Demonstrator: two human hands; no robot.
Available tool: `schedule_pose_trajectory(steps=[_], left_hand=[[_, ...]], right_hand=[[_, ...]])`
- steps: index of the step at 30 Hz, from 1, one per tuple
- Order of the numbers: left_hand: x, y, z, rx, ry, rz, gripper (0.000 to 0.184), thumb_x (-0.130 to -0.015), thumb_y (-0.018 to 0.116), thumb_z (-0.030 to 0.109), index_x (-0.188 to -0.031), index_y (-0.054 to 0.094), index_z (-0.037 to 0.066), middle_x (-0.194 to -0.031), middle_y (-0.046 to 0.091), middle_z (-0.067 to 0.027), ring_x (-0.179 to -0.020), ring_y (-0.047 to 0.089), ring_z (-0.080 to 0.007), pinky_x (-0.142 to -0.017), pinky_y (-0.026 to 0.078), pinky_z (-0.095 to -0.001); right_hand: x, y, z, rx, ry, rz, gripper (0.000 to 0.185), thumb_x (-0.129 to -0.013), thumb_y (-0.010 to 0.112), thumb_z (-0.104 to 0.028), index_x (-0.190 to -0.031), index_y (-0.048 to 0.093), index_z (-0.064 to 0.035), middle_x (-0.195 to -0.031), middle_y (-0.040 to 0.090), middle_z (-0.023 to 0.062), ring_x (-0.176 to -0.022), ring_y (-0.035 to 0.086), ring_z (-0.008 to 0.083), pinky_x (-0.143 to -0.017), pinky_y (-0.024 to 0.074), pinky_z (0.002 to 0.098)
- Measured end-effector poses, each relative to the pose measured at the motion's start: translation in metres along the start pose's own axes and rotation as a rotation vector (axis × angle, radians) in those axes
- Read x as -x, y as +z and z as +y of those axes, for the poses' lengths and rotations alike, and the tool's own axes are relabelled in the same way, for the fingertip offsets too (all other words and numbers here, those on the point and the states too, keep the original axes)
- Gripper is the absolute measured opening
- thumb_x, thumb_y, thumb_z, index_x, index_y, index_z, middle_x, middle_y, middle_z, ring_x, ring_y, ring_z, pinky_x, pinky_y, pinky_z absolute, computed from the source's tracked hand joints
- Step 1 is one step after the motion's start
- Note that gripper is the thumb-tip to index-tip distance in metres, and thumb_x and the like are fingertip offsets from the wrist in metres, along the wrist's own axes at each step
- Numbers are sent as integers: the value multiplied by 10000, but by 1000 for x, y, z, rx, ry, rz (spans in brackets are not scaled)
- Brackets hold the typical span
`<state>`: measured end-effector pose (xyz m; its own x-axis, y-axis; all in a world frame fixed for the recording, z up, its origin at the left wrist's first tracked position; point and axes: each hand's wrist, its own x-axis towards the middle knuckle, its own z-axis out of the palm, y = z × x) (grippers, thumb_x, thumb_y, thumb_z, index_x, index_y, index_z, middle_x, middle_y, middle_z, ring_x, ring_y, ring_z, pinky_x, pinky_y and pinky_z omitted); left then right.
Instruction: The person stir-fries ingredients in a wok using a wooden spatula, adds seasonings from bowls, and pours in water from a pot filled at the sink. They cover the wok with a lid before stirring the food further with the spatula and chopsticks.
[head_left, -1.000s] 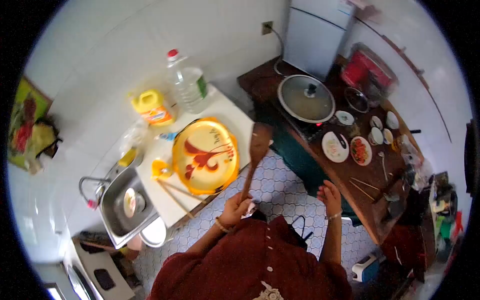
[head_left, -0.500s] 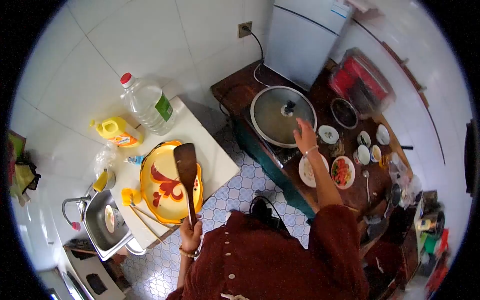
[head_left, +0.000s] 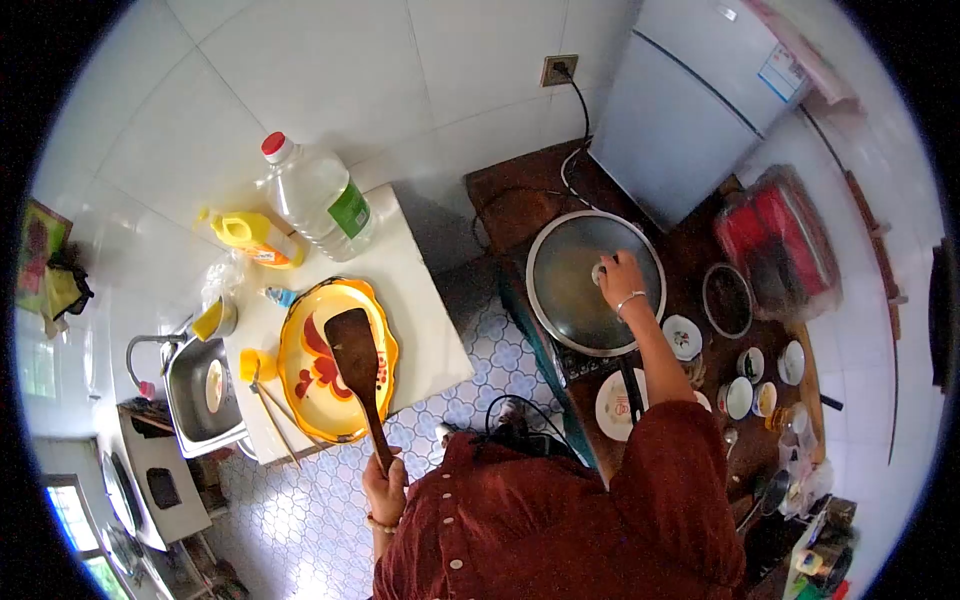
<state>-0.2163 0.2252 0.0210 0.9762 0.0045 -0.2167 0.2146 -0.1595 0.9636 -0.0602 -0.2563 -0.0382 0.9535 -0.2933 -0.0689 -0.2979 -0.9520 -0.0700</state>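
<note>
My left hand (head_left: 385,490) is closed round the handle of a dark wooden spatula (head_left: 355,360), whose blade hangs over a yellow-rimmed tray (head_left: 297,375) with a red pattern. On the right, my right hand (head_left: 622,279) has its fingers round the knob of a glass lid (head_left: 570,290). The lid lies on a pan over the stove, and the pan's black handle (head_left: 632,390) points toward me. Beside my right forearm is a white plate (head_left: 612,408), partly hidden by the handle and my arm.
A large clear bottle (head_left: 315,205), a yellow jug (head_left: 258,238) and chopsticks (head_left: 278,425) are on the white counter, beside a sink (head_left: 190,400). Several small bowls (head_left: 737,397) and a round strainer or lid (head_left: 727,300) are right of the pan. A fridge (head_left: 680,110) stands behind.
My right hand has reached from low at my side up to the lid and closed on its knob. My left hand has moved left with the spatula, now over the tray. The view has shifted.
</note>
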Motion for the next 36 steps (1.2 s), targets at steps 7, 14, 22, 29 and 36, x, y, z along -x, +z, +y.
schedule_pose_trajectory(steps=[7,14,22,29,36], left_hand=[[-4,16,13,-3,-67,31,154,-838,509,100,-947,533,-6,-611,475,22,-492,421,-43,-449,351,-197],[-10,18,4,-139,153,10,256,-835,544,192,-997,546,-7,-791,588,-126,-691,537,-173,-640,452,-321],[-2,8,21,-136,138,37,257,-839,537,225,-982,535,11,-789,598,-132,-724,584,-230,-640,459,-323],[4,0,13,-84,157,69,252,-850,523,230,-971,536,9,-761,586,-129,-682,568,-224,-614,451,-327],[7,-7,20,-74,163,86,241,-855,519,220,-961,533,5,-753,579,-130,-656,550,-230,-608,445,-324]], right_hand=[[-1,7,5,-208,77,45,322,-837,498,-191,-1112,526,-25,-1066,494,189,-987,474,336,-844,410,420],[-26,52,38,158,-517,129,226,-820,502,-109,-1006,629,-82,-1184,501,129,-1025,474,354,-891,379,439],[22,-44,-33,264,-175,24,359,-834,477,-313,-1147,541,-151,-996,585,158,-878,568,321,-771,438,436],[5,9,13,-49,-636,624,376,-817,504,-279,-1169,513,-148,-1113,514,156,-1002,502,317,-867,396,426],[10,-31,-23,233,-61,-71,401,-812,508,-293,-1188,494,-153,-1129,507,149,-1016,496,314,-866,400,425]])
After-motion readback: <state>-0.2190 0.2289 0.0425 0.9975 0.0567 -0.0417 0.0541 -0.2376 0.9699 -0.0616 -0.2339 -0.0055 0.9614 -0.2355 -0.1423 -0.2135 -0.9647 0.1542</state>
